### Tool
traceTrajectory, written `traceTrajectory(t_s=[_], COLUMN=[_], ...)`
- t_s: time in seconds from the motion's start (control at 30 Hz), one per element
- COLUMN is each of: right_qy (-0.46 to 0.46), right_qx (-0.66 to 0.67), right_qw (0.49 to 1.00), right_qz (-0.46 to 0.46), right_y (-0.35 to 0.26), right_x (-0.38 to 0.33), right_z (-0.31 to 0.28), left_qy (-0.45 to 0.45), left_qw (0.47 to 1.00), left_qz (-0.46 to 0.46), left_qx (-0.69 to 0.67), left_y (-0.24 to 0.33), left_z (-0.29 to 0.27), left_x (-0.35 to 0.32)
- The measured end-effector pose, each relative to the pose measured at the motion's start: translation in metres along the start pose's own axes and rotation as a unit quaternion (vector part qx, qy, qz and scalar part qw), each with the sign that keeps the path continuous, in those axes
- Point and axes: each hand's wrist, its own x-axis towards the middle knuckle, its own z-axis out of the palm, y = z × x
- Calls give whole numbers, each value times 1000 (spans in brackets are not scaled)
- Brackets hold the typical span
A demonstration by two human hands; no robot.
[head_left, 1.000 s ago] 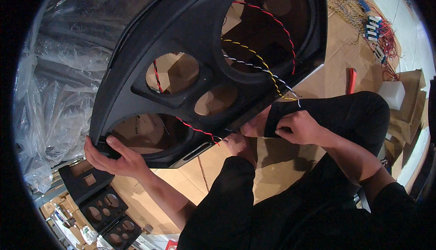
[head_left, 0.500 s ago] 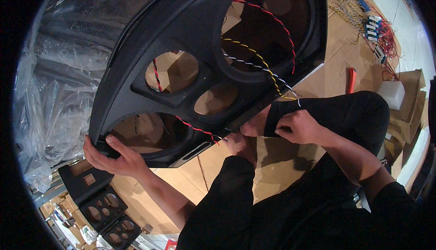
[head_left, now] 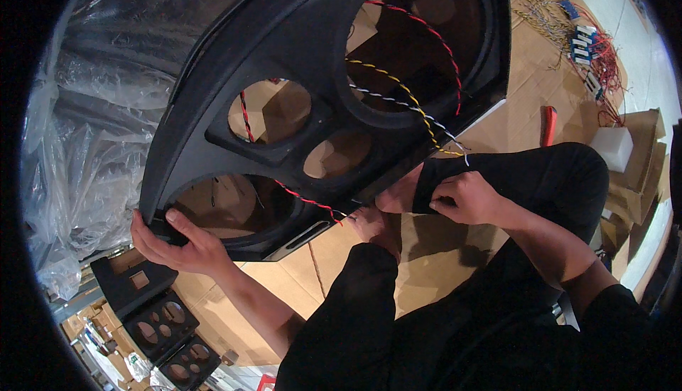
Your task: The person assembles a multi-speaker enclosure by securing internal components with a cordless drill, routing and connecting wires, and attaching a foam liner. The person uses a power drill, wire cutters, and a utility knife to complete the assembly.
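Observation:
A large black speaker cabinet (head_left: 190, 125) with several round openings leans in front of me. My left hand (head_left: 183, 249) holds its lower left corner, thumb at the rim of the lower opening. Twisted red-and-black wire (head_left: 435, 30), yellow-and-black wire (head_left: 402, 87) and white-and-black wire (head_left: 389, 98) hang out of the biggest opening. Another red-and-black wire (head_left: 307, 198) comes from the lower opening, and one more (head_left: 246, 117) shows through a small hole. Over my leg, apart from the cabinet, my right hand (head_left: 470, 198) is closed with fingers curled; what it holds, if anything, is hidden.
Clear plastic sheeting (head_left: 92, 156) covers things on the left. Smaller black cabinets (head_left: 162, 322) stand at lower left. On the cardboard-covered floor at right lie a red-handled tool (head_left: 548, 125), a wire bundle with connectors (head_left: 582, 44) and a white block (head_left: 612, 147). My bare feet are below the cabinet.
Almost nothing differs. The cabinet has shifted very slightly in my left hand; my right hand stays where it was.

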Motion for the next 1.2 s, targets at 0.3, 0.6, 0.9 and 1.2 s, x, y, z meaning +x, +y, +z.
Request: traceTrajectory(t_s=[0.3, 0.6, 0.9, 1.2], right_qy=[3, 11, 47, 261], right_qx=[-24, -51, 17, 150], right_qw=[1000, 999, 992, 948], right_qz=[5, -13, -112, -103], right_y=[-4, 3, -13, -70], right_x=[-2, -8, -16, 0], right_z=[-4, 1, -9, -87], left_qy=[0, -10, -32, -46], left_qw=[1000, 1000, 998, 998], left_qz=[7, 5, -7, -19], left_qx=[18, 19, 45, 39], left_y=[-5, 0, 8, 11], left_z=[0, -3, -10, -19], left_x=[-1, 4, 8, 8])
